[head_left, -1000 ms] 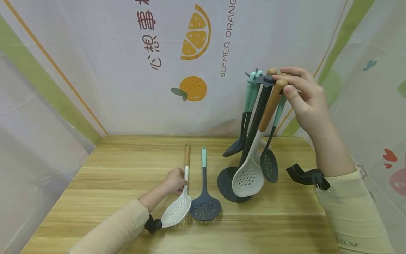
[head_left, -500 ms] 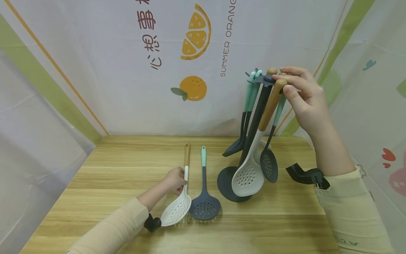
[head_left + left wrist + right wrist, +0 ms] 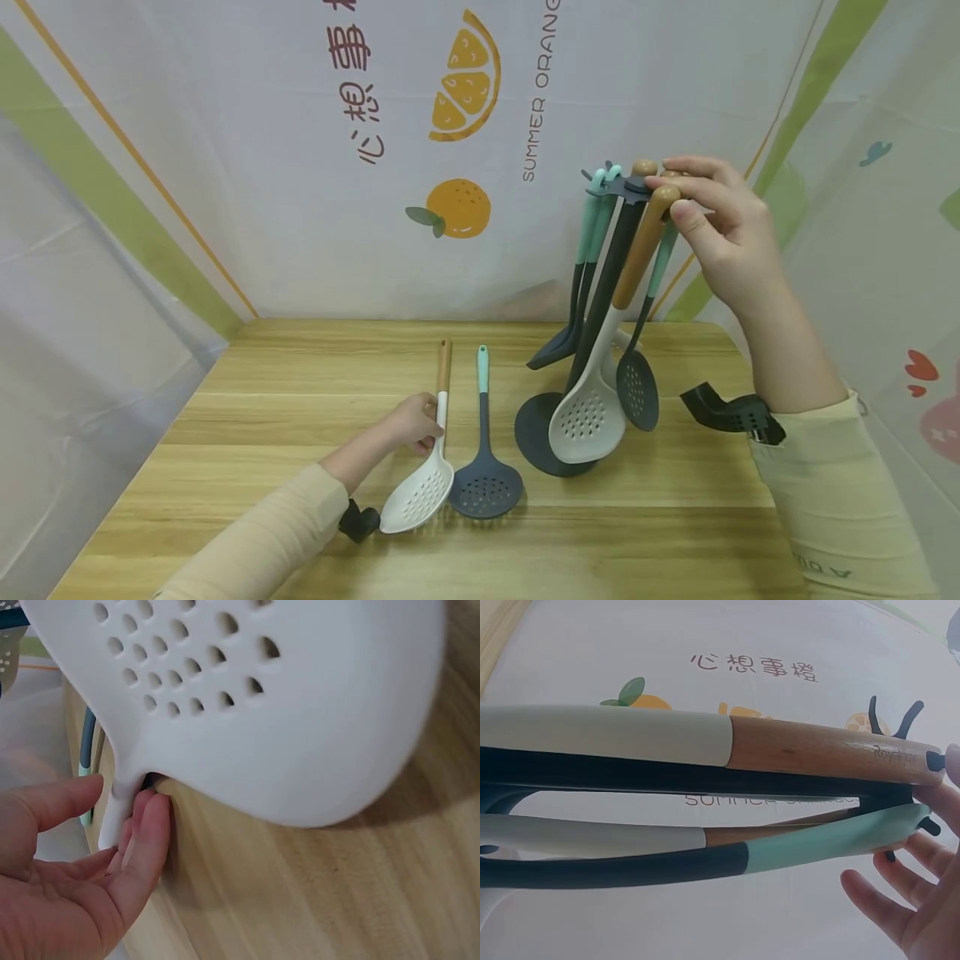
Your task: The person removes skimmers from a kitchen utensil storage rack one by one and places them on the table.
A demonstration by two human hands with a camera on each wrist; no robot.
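Observation:
In the head view my left hand [image 3: 416,421] holds the white shaft of a wooden-handled white skimmer [image 3: 418,497] at the table's middle left. Its thumb and fingers lie on either side of that shaft in the left wrist view, below the broad perforated head [image 3: 300,750]. A dark grey skimmer [image 3: 486,492] with a mint handle lies just to its right. My right hand [image 3: 731,225] is up at the top of the utensil stand [image 3: 547,437], with thumb and fingers around the wooden handle end of a hanging white skimmer [image 3: 588,425].
Several mint-handled utensils hang from the stand too, including two at its left [image 3: 583,283] and a small dark skimmer [image 3: 637,392] at its right. The wooden table [image 3: 300,425] ends at a printed white curtain [image 3: 300,250].

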